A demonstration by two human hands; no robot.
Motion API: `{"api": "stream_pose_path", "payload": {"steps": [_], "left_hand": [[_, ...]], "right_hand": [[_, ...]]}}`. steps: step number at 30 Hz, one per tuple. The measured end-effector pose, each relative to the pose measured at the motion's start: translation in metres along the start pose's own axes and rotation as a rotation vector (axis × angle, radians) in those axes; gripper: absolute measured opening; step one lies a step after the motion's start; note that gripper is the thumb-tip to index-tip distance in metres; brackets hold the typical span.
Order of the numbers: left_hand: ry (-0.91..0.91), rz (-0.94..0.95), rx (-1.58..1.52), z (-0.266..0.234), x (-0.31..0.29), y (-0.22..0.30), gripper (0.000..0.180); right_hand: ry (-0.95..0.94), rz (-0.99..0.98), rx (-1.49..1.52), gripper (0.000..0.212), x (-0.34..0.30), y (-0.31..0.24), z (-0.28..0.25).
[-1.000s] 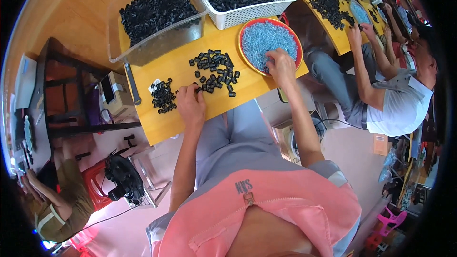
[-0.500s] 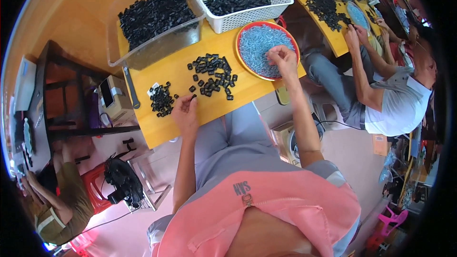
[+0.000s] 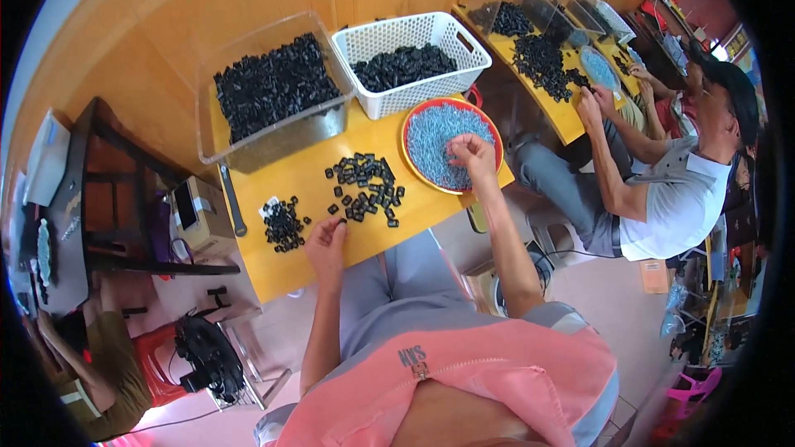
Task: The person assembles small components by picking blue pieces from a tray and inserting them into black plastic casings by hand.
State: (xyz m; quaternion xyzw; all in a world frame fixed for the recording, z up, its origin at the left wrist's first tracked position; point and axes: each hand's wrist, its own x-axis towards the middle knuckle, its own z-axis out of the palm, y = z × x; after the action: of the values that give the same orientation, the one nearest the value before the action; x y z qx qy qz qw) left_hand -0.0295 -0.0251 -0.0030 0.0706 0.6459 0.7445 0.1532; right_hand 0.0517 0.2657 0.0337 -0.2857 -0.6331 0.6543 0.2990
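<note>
Yellow surface [image 3: 414, 207]: beside the red dish [image 3: 411, 167], right hand [image 3: 472, 153] pinches blue bits [image 3: 439, 141]; left hand [image 3: 327, 240] pinches a black part by the small finished-looking pile [image 3: 283, 223]. Most loose parts [image 3: 366, 186] remain.

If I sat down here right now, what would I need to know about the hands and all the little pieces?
Left hand: on the yellow table, fingers at the near edge of the loose black parts; whether it pinches one cannot be told.
Right hand: fingers curled down into the small blue pieces in the red-rimmed dish.
Small pile of black parts lies to the left.
Clear bin and white basket, both holding black parts, sit at the back.
Done: cannot tell which parts are finished.
Left: many loose parts, plenty of blue pieces.
</note>
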Motion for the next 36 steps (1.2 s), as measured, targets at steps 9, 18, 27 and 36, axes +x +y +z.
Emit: {"api": "stream_pose_path", "payload": {"steps": [9, 18, 27, 36], "left_hand": [[-0.024, 0.038, 0.001, 0.001, 0.004, 0.001, 0.014], [-0.030, 0.029, 0.033, -0.003, 0.002, -0.009, 0.012], [-0.055, 0.057, 0.029, -0.006, 0.001, -0.010, 0.012], [-0.061, -0.004, -0.063, -0.007, 0.004, -0.007, 0.013]], "right_hand": [[0.060, 0.169, 0.260, 0.010, 0.006, -0.016, -0.002], [0.116, 0.143, 0.211, 0.016, -0.004, -0.019, -0.010], [0.153, 0.203, 0.264, 0.012, -0.011, -0.013, 0.004], [0.067, 0.144, 0.082, 0.011, -0.001, -0.011, 0.007]]}}
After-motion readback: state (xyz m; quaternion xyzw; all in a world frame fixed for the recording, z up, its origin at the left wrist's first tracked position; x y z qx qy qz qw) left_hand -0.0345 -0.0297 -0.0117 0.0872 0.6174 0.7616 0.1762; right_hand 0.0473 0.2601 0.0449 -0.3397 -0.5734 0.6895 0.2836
